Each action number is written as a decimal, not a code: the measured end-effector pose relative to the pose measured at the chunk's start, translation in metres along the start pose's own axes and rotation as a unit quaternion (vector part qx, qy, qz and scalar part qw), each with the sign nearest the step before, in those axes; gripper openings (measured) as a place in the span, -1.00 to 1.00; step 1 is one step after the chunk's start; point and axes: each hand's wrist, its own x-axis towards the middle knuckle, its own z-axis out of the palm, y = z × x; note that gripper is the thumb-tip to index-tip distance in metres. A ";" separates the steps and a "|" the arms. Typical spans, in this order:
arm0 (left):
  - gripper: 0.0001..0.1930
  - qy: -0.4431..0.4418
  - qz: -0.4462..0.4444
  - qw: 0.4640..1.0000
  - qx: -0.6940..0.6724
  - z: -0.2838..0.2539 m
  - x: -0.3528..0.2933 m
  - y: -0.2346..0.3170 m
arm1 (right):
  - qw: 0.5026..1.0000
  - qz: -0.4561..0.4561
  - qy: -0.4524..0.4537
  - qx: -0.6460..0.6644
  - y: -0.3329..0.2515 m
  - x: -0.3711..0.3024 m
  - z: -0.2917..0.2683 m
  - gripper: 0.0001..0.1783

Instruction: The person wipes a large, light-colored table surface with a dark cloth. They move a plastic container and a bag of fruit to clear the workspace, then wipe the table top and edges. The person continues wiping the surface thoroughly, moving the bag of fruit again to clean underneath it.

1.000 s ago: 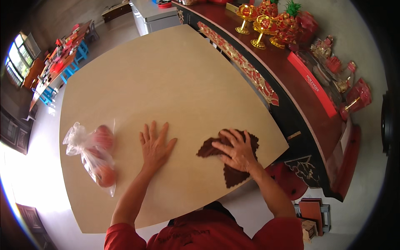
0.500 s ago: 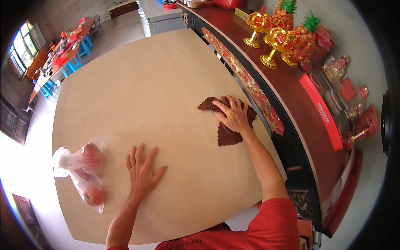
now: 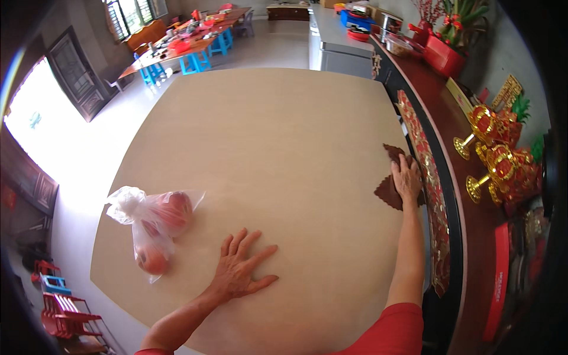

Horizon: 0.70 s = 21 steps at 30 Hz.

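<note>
My right hand (image 3: 407,179) presses down on a dark brown cloth (image 3: 390,193) with scalloped edges. Its fingers curl over the bunched cloth, which sits at the right edge of the light tan tabletop (image 3: 284,136). Lower and nearer the middle, my left hand (image 3: 239,269) rests palm down with fingers spread, holding nothing. To its left lies a knotted clear plastic bag (image 3: 127,204) with round reddish fruit (image 3: 152,258) inside, apart from the hand.
Along the right side runs a dark red cabinet (image 3: 438,97) bearing gold stands (image 3: 482,183) and a red planter (image 3: 444,56). A grey counter (image 3: 346,44) stands beyond the tabletop. Farther left are a cluttered long table (image 3: 195,44), blue stools (image 3: 192,62) and red chairs (image 3: 62,316).
The view has turned, so the table and bag appear farther right. My right hand has slid the cloth to the table's right edge. My left hand stays spread on the tabletop.
</note>
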 end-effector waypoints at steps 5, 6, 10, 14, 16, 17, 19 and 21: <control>-0.37 0.001 -0.001 1.000 0.003 -0.001 -0.002 0.000 | 0.999 -0.008 0.041 -0.013 0.003 0.005 0.010 -0.45; -0.37 0.003 0.001 1.000 0.003 -0.001 -0.002 0.000 | 0.999 -0.013 0.047 -0.017 0.003 0.002 0.010 -0.45; -0.37 0.014 0.009 1.000 -0.001 -0.002 -0.002 0.002 | 0.998 -0.020 0.025 -0.054 0.004 -0.026 0.002 -0.45; -0.38 0.035 0.024 0.999 0.000 0.000 -0.005 -0.003 | 0.996 -0.025 -0.002 -0.080 0.004 -0.065 -0.012 -0.42; -0.38 0.046 0.030 0.998 0.004 0.000 -0.007 -0.005 | 0.995 -0.025 -0.007 -0.097 0.002 -0.087 -0.020 -0.40; -0.38 0.048 0.034 0.998 0.004 0.002 -0.006 -0.004 | 0.996 -0.020 -0.022 -0.086 0.005 -0.099 -0.028 -0.39; -0.38 0.059 0.037 0.997 0.014 0.001 -0.005 -0.004 | 0.998 -0.031 0.000 -0.049 0.016 -0.120 -0.028 -0.38; -0.37 0.063 0.045 0.997 0.021 0.007 -0.002 -0.001 | 0.999 -0.031 0.022 -0.040 0.031 -0.142 -0.023 -0.37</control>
